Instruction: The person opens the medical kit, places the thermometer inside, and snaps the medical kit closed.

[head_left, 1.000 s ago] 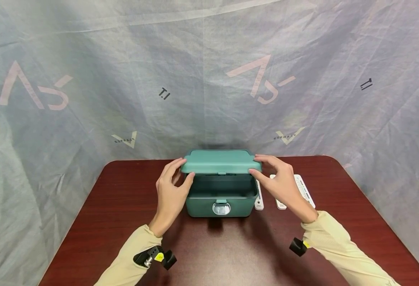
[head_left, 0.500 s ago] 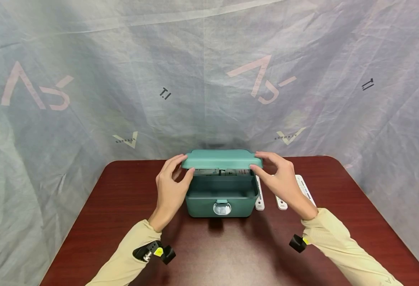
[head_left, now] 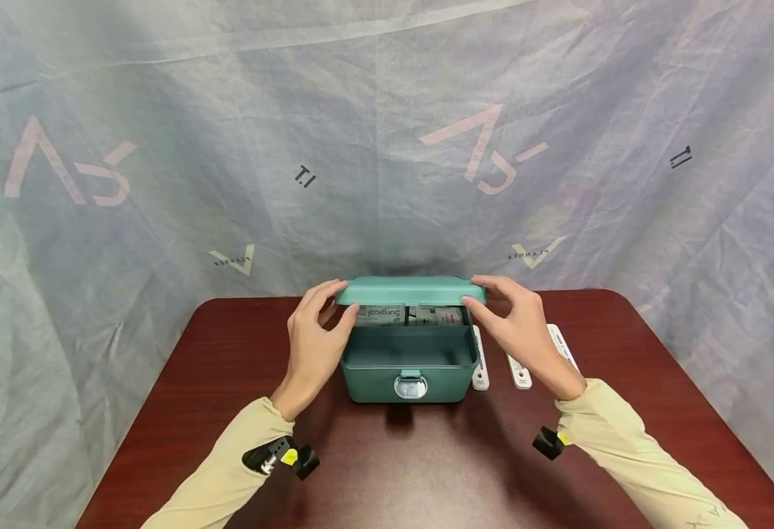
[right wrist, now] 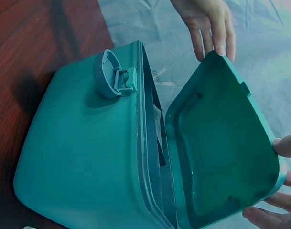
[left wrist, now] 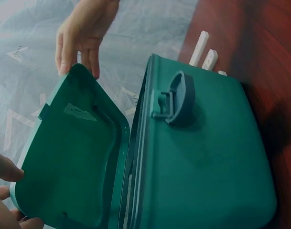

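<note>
A green storage box [head_left: 374,383] stands at the middle of the table, its hinged lid [head_left: 410,291] tilted up at the back. My left hand [head_left: 313,349] pinches the lid's left front corner between thumb and fingers. At the right front corner my right hand [head_left: 515,327] grips in the same way. Below the lid, packets with printing, one reading "Surgical" [head_left: 379,315], show in the rear of the box. A round latch [head_left: 410,384] hangs on the front wall. In the left wrist view the underside of the lid [left wrist: 73,152] faces the camera.
White flat test cassettes [head_left: 480,367] lie on the table right of the box, one [head_left: 520,373] partly behind my right arm and another [head_left: 561,345] farther right. The dark red table [head_left: 400,470] ends at a grey printed cloth [head_left: 380,147] behind.
Both hands have raised the lid's front edge and tipped it farther back. The printed packets inside have come into view beneath it.
</note>
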